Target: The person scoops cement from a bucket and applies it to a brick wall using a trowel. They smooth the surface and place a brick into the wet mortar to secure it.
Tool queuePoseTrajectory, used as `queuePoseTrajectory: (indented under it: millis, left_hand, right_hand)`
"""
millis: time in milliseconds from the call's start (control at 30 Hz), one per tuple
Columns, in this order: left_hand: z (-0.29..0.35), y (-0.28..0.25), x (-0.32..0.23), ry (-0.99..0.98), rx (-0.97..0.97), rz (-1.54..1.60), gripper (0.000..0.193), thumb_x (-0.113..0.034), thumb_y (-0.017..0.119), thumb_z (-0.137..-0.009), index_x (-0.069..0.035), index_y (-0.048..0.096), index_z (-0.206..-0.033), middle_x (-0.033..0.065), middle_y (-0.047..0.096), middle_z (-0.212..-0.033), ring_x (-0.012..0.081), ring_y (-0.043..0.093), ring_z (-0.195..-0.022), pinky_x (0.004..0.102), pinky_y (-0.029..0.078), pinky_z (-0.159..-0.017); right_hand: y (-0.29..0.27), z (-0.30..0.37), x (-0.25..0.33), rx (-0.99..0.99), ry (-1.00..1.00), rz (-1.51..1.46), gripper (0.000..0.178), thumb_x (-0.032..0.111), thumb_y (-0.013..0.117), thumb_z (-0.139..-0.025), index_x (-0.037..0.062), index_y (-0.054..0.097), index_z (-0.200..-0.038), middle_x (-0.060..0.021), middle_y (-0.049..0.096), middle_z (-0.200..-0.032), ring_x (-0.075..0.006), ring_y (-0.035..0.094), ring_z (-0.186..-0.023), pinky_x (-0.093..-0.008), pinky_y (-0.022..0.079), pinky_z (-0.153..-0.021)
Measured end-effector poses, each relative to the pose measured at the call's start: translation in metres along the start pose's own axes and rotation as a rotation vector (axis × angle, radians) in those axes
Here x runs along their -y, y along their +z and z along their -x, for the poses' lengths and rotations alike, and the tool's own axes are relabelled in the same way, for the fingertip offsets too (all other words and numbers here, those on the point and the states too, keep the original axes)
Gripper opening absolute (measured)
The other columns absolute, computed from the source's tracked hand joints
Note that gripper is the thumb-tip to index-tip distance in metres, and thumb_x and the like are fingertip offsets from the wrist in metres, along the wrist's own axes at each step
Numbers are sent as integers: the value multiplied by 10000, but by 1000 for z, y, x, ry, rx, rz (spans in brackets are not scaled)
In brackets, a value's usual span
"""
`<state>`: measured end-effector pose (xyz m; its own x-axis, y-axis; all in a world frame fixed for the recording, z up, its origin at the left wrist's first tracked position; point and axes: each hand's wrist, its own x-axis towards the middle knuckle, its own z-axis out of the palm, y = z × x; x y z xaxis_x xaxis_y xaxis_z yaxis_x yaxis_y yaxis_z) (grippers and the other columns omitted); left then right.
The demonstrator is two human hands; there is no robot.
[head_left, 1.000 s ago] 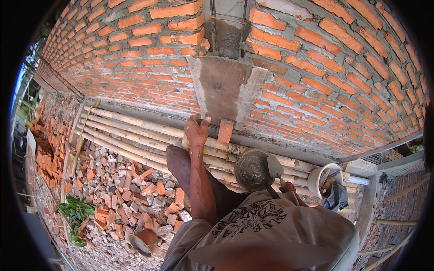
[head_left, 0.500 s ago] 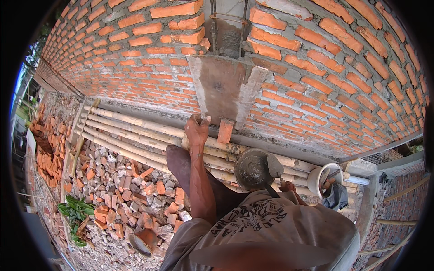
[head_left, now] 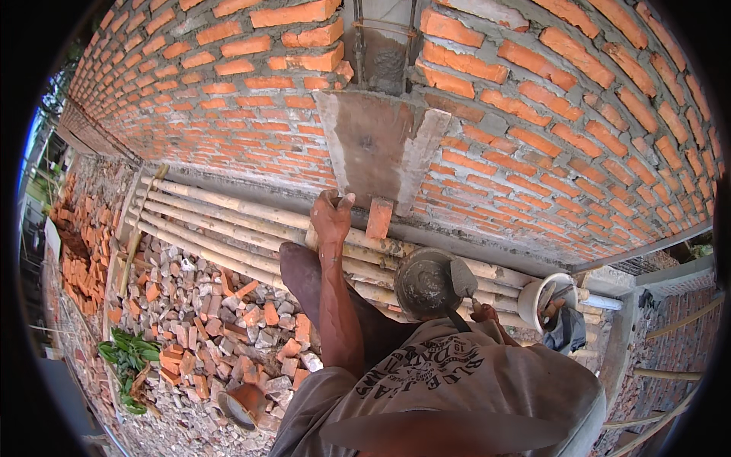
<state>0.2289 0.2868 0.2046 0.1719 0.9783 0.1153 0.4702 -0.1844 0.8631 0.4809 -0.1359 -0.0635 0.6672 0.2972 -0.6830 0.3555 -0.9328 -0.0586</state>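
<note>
My left hand (head_left: 331, 217) hangs past my bent knee (head_left: 298, 268), over the bamboo poles. Its fingers curl loosely with the thumb apart, and no object shows in it. Just to its right, a single orange brick (head_left: 379, 218) rests by the poles near the wall's foot. My right hand (head_left: 485, 313), partly hidden by my shirt, is closed on the handle of a trowel (head_left: 462, 278). The grey trowel blade lies over the right rim of a dark round tub (head_left: 419, 283) with wet-looking grey mortar in it.
Ahead rises a brick wall (head_left: 525, 145) with a concrete column (head_left: 373, 141). Bamboo poles (head_left: 221, 206) run along its base. A white bucket (head_left: 531, 306) holding tools and a dark bag stands at right. Broken bricks (head_left: 228, 312) cover the left ground, beside another bucket (head_left: 242, 406).
</note>
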Motion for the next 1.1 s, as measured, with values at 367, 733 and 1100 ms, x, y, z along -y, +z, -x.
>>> queuePoseTrajectory:
  millis: [367, 733, 1100]
  left_hand:
    - [-2, 7, 10, 73, -70, 25, 368, -196, 746, -725, 83, 608, -922, 248, 635, -788, 359, 640, -753, 402, 484, -671]
    - [0, 0, -3, 13, -3, -5, 375, -182, 729, -731, 97, 628, -961, 230, 665, -855, 297, 655, -792, 368, 498, -720]
    - [-2, 5, 5, 44, -38, -25, 382, -182, 730, -736, 101, 621, -969, 230, 660, -864, 294, 645, -796, 359, 491, -733]
  right_hand:
    - [-12, 16, 8, 10, -38, -38, 472, 280, 610, -680, 41, 593, -1086, -205, 617, -1097, -328, 598, -1039, -405, 484, -872]
    - [-10, 13, 7, -4, 23, -29, 502, 290, 640, -655, 35, 593, -1085, -198, 628, -1073, -322, 607, -1023, -399, 489, -863]
    - [-7, 12, 3, -14, 7, -101, 492, 272, 667, -647, 59, 592, -1084, -177, 638, -1057, -297, 613, -1013, -390, 490, -846]
